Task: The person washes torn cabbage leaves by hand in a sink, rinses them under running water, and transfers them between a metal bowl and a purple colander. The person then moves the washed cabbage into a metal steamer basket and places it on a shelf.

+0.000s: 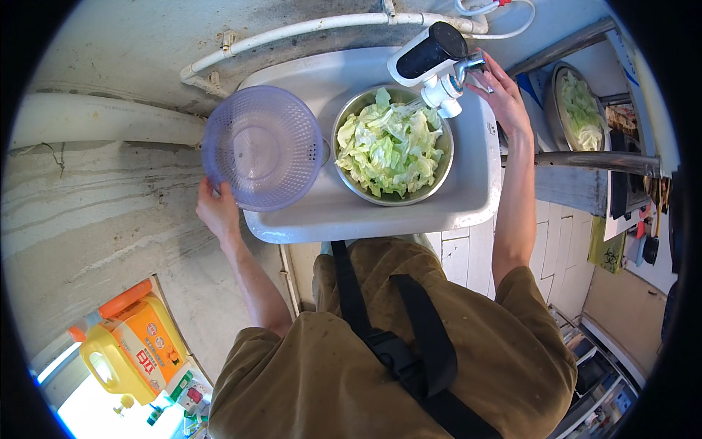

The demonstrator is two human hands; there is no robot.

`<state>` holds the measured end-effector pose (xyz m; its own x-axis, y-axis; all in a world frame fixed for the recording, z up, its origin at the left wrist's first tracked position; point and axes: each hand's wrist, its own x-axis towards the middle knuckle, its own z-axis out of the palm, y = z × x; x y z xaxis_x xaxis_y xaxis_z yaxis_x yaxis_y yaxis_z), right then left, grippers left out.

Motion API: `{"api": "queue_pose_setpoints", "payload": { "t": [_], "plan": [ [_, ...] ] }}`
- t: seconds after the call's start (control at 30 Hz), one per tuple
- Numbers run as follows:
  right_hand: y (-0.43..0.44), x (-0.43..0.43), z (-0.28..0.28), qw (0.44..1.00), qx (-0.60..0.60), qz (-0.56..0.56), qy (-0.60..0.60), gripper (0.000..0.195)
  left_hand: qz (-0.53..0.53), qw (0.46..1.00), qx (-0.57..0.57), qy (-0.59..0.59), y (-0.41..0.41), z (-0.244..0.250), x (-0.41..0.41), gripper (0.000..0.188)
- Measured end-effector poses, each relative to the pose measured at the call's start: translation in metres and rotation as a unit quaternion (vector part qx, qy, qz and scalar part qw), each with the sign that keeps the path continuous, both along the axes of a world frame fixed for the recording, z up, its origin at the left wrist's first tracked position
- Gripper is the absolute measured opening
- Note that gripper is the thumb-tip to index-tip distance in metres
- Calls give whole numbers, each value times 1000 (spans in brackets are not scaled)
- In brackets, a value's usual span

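Note:
My left hand [218, 207] grips the near rim of a purple plastic colander [260, 148], which looks empty and sits over the left side of the white sink [378, 224]. A stainless steel bowl [451, 151] full of torn lettuce leaves [386, 145] stands in the sink. Above its right side is a white and black faucet [430, 52], with water running from it towards the leaves. My right hand [502, 96] touches the faucet's metal lever [470, 62], fingers spread around its end.
At the right, a second metal bowl [560, 118] with lettuce stands behind a metal rail [598, 160]. White pipes [307, 26] run along the wall behind the sink. A yellow jug [134, 348] with an orange label stands at the lower left.

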<state>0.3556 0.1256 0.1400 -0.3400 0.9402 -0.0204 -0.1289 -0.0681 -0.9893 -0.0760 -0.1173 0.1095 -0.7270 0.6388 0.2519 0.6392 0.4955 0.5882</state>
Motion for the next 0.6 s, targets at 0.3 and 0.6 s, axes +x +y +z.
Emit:
{"api": "queue_pose_setpoints", "payload": {
  "t": [0.3,0.6],
  "plan": [
    [2,3,3,1000,4,28,-10,45,16,998,39,-48,-10,12,-10,30],
    [1,1,5,1000,3,23,-6,45,23,994,68,-88,-15,16,-11,30]
  ]
}}
